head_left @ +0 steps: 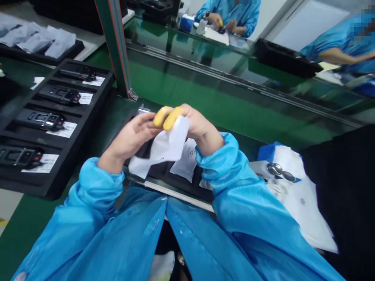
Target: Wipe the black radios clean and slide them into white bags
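My left hand [131, 136] and my right hand [199, 128] meet over the green bench, both in blue sleeves. Yellow finger cots [166, 117] cover fingertips where the hands touch. Between them they pinch a white plastic bag [164, 150] that hangs down, with something dark partly inside it. A small dark device [143, 110] peeks out behind my left fingers. Under the hands lies a black tray [175, 179] with another white bag [186, 164] on it.
A black foam tray [88, 117] at left holds several dark devices with white labels. White bags [38, 39] lie at back left. A green post [115, 50] rises ahead. Metal tweezers [279, 171] rest on white bags at right. Two people in blue work across the conveyor [234, 97].
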### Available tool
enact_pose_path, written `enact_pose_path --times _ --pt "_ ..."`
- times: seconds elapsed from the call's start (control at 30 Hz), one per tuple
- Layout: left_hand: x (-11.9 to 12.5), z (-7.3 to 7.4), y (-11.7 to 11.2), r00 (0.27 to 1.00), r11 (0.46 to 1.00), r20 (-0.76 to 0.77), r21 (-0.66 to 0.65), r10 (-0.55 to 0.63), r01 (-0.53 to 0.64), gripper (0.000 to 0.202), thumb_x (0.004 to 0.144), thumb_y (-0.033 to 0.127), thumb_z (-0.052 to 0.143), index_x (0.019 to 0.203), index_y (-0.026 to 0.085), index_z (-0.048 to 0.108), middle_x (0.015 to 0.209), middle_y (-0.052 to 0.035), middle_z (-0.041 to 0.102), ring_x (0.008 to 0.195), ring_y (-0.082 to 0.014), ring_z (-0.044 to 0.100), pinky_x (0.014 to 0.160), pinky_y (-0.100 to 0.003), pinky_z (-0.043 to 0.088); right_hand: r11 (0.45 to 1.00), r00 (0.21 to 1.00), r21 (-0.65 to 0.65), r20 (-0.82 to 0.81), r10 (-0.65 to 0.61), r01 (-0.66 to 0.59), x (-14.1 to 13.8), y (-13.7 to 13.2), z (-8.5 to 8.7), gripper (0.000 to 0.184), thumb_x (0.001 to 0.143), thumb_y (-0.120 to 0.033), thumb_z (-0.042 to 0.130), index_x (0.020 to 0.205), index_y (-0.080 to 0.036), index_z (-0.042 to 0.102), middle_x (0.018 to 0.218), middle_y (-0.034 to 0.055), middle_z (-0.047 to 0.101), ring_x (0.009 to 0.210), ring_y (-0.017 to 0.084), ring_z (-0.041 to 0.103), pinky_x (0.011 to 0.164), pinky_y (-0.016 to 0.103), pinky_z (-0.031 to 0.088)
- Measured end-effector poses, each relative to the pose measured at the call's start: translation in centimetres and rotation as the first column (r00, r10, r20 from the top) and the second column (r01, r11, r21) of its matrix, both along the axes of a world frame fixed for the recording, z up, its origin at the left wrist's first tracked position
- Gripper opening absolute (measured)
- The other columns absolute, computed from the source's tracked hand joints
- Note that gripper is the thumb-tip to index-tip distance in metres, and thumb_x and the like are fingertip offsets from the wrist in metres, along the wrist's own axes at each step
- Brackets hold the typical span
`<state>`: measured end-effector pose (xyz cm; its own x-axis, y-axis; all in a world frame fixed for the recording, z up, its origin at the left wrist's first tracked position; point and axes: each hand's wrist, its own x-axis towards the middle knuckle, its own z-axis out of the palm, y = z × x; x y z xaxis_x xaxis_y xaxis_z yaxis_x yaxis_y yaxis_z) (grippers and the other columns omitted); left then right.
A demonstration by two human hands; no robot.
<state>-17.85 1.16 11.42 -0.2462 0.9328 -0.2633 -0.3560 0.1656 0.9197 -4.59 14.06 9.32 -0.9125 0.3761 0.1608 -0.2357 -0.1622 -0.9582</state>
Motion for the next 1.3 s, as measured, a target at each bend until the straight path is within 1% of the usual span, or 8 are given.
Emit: enact_pose_path --times 0.13,0.23,0.3,0.4,0.6,0.83,1.1,1.3 --pt "-0.2 -1.2 0.5 0.964 0.962 -0.029 -0.075 -0.264 0.261 0.058 0.041 0.032 0.094 0.093 0.017 0.072 0.082 -0.0071 0.073 0.083 -0.0277 0.07 0.071 -0.033 0.055 0.949 1.0 0.315 0.031 -0.005 -0.005 -0.8 1.7 0.0 0.031 0.059 -0.045 0.083 0.082 -0.025 0.076 0.123 0.0027 0.064 0.116 0.02 0.056 0.102 0.04 0.045" --pt "-0.3 -2.0 0.4 0.988 0.996 -0.144 -0.08 -0.06 0.049 0.05 0.047 0.041 0.091 0.087 0.016 0.073 0.084 -0.0072 0.074 0.084 -0.0253 0.07 0.075 -0.032 0.055 0.868 0.911 0.477 0.284 -0.3 0.137 -1.8 3.7 -1.7 0.048 0.069 -0.026 0.074 0.117 -0.028 0.068 0.135 0.002 0.059 0.124 0.019 0.052 0.106 0.037 0.042" --pt "-0.4 -2.4 0.2 0.979 0.994 -0.182 -0.052 0.09 -0.101 0.05 0.054 0.049 0.087 0.088 0.016 0.073 0.092 -0.0081 0.075 0.091 -0.0243 0.069 0.081 -0.031 0.054 0.828 0.681 0.526 0.536 -0.498 0.191 -2.5 4.8 -3.5 0.049 0.077 -0.019 0.065 0.126 -0.021 0.063 0.133 0.0067 0.061 0.12 0.019 0.056 0.103 0.034 0.044" --pt "-0.5 -2.6 -0.1 0.964 0.977 -0.205 -0.089 0.171 -0.193 0.053 0.053 0.055 0.086 0.085 0.014 0.074 0.092 -0.0098 0.076 0.09 -0.0252 0.07 0.081 -0.031 0.054 0.834 0.434 0.516 0.717 -0.545 0.196 -3.3 5.5 -6.0 0.026 0.082 -0.022 0.062 0.1 -0.008 0.073 0.107 0.0152 0.072 0.1 0.023 0.065 0.089 0.033 0.049" --pt "-0.4 -2.1 -0.3 0.939 0.951 -0.207 -0.085 0.274 -0.297 0.055 0.046 0.055 0.088 0.078 0.013 0.073 0.078 -0.008 0.075 0.071 -0.0223 0.069 0.063 -0.029 0.053 0.844 0.388 0.472 0.75 -0.536 0.253 -2.9 4.9 -7.2 0.011 0.076 -0.019 0.068 0.069 -0.011 0.072 0.069 0.0058 0.072 0.06 0.013 0.06 0.062 0.024 0.047" --pt "0.2 -1.0 -0.2 0.923 0.96 -0.286 -0.033 0.259 -0.279 0.048 0.044 0.055 0.089 0.062 0.015 0.069 0.056 0.0 0.064 0.051 -0.012 0.055 0.048 -0.023 0.043 0.74 0.411 0.571 0.616 -0.672 0.355 1.4 3.8 -3.2 0.015 0.078 -0.019 0.063 0.085 -0.017 0.076 0.087 0.003 0.075 0.083 0.017 0.066 0.076 0.027 0.05" --pt "2.0 0.3 0.6 0.9 0.984 -0.415 -0.055 0.133 -0.171 0.032 0.053 0.041 0.084 0.058 0.014 0.068 0.054 0.0023 0.059 0.05 -0.0089 0.049 0.047 -0.021 0.036 0.162 0.263 0.372 -0.239 -0.935 0.914 8.7 4.3 4.9 0.008 0.078 -0.018 0.067 0.08 -0.015 0.075 0.075 -0.0029 0.069 0.078 0.012 0.066 0.079 0.03 0.051" --pt "3.8 0.4 1.2 0.898 0.989 -0.433 -0.08 0.08 -0.127 0.03 0.049 0.037 0.085 0.06 0.015 0.067 0.057 0.0009 0.063 0.054 -0.0118 0.054 0.05 -0.023 0.041 0.107 0.162 0.154 -0.402 -0.901 0.982 9.4 0.8 7.9 0.012 0.077 -0.029 0.068 0.075 -0.02 0.077 0.067 -0.0102 0.067 0.079 0.009 0.069 0.08 0.027 0.049"
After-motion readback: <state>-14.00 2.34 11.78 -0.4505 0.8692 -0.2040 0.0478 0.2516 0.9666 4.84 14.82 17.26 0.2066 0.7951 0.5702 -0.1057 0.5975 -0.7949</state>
